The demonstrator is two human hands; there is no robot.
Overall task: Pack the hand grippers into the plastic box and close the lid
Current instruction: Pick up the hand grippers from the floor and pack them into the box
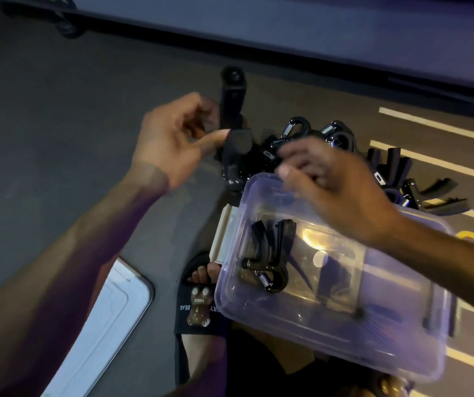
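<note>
A clear plastic box [402, 348] rests tilted on my lap, lid off. One black hand gripper [270, 262] with a steel spring lies inside it. My left hand [172, 144] pinches another black hand gripper [232, 104] by its handle and holds it upright just beyond the box's far corner. My right hand [333, 181] hovers over the box's far rim, blurred, fingers apart, with nothing visible in it. A pile of several more hand grippers [396, 170] lies on the floor behind the box.
The box's lid [101, 325] lies on the dark floor at the lower left. My foot in a black slipper [198, 299] sits beside the box. White lines [436, 127] cross the floor at right. A wall base runs along the top.
</note>
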